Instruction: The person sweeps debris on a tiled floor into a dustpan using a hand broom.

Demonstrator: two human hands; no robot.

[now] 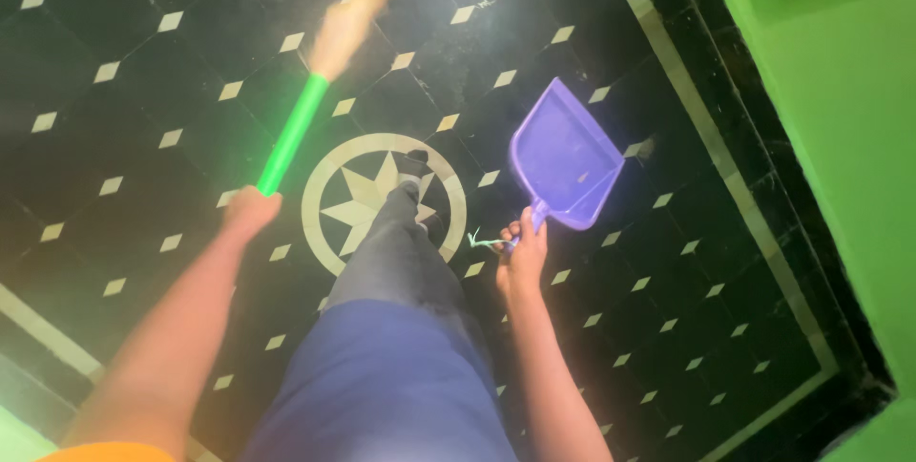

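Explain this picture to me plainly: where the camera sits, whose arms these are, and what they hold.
The camera is worn on a person's head and looks straight down, so both arms are that person's own. The left hand grips a broom with a green handle and pale, blurred bristles. The right hand holds a purple dustpan by its handle, raised above the floor. Between the arms you see the person's leg in grey trousers. Below is a dark tiled floor with small pale diamonds and a round star pattern. A green wall stands on the right.
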